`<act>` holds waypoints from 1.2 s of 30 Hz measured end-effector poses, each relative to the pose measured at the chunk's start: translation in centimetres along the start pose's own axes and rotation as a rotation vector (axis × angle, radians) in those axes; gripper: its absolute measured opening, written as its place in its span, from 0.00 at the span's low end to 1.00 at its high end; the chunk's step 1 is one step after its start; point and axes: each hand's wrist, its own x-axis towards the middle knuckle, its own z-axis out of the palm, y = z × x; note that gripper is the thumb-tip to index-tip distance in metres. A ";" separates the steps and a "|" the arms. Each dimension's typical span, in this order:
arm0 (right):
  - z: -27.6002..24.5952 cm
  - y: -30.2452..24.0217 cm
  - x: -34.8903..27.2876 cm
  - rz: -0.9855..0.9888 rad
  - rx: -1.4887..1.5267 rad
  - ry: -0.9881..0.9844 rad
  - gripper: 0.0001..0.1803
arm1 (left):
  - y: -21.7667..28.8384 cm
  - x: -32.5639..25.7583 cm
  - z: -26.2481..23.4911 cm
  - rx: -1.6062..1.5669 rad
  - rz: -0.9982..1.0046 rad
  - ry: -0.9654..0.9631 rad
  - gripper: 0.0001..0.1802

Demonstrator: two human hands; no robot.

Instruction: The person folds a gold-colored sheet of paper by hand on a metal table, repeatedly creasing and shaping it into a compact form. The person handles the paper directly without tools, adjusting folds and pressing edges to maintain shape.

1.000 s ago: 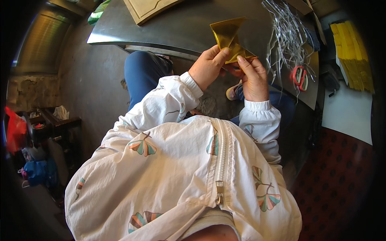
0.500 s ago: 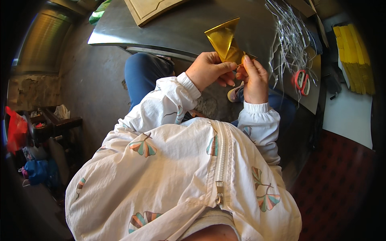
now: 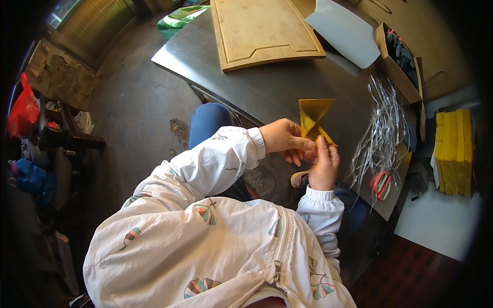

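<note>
Both hands, the left hand (image 3: 281, 137) and right hand (image 3: 324, 167), pinch the near corner of a gold paper (image 3: 314, 117) already folded into a triangle above the steel table (image 3: 267, 87), with silver strips (image 3: 382, 133) lying unused at right.

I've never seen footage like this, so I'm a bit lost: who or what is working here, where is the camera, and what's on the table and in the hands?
No machine here: a person wears a camera on the head, looking down over a white jacket. The left hand and right hand together pinch a folded yellow paper. On the steel table lie a wooden board, silver strips and red-handled scissors. A stack of yellow sheets sits to the right.
</note>
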 end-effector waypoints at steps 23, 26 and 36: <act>8.6 -1.4 16.3 0.238 0.070 -0.072 0.07 | 22.8 0.1 -17.7 1.794 0.812 0.579 0.15; 12.7 0.4 19.6 0.292 0.013 -0.183 0.07 | 25.6 -0.9 -16.9 1.768 0.528 0.540 0.13; 22.1 -1.3 29.7 0.168 0.446 -0.332 0.09 | 25.8 -1.9 -17.5 1.732 0.478 0.530 0.14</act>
